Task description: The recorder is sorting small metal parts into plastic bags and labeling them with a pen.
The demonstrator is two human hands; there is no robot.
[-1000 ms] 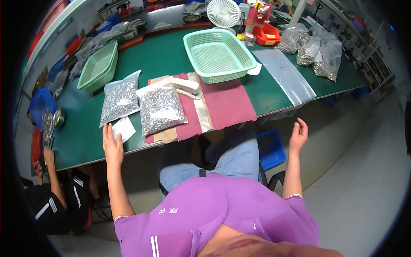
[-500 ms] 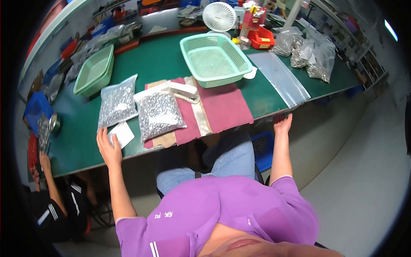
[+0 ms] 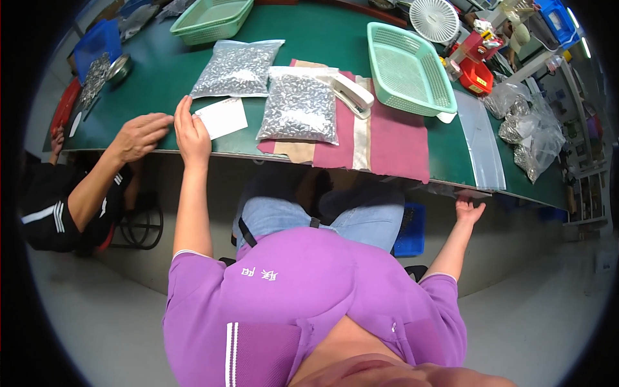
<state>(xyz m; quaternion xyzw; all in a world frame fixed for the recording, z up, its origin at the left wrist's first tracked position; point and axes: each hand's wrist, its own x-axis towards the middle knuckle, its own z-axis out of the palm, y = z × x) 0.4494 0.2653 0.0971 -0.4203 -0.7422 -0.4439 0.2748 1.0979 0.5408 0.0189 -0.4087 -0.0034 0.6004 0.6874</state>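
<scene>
Left hand [image 3: 192, 135]: fingers straight, side by side, grip unclosed; I see it at the left corner of the card, contact uncertain.
Card: white rectangular paper card [image 3: 225, 120], flat near the front edge of the green-topped worktop [image 3: 309, 32].
Right hand [image 3: 469, 211]: palm up at the worktop's front edge, thumb outstretched; I cannot tell whether its grip holds anything.
Bags: clear plastic left bag [image 3: 235, 68] of small silvery pieces, behind the card; matching right bag [image 3: 300, 106], partly on a pink-and-beige cloth [image 3: 400, 145].
Stapler: white stapler [image 3: 353, 93], just beside the right bag.
Neighbour: co-worker's hand [image 3: 143, 137], just beside my left.
</scene>
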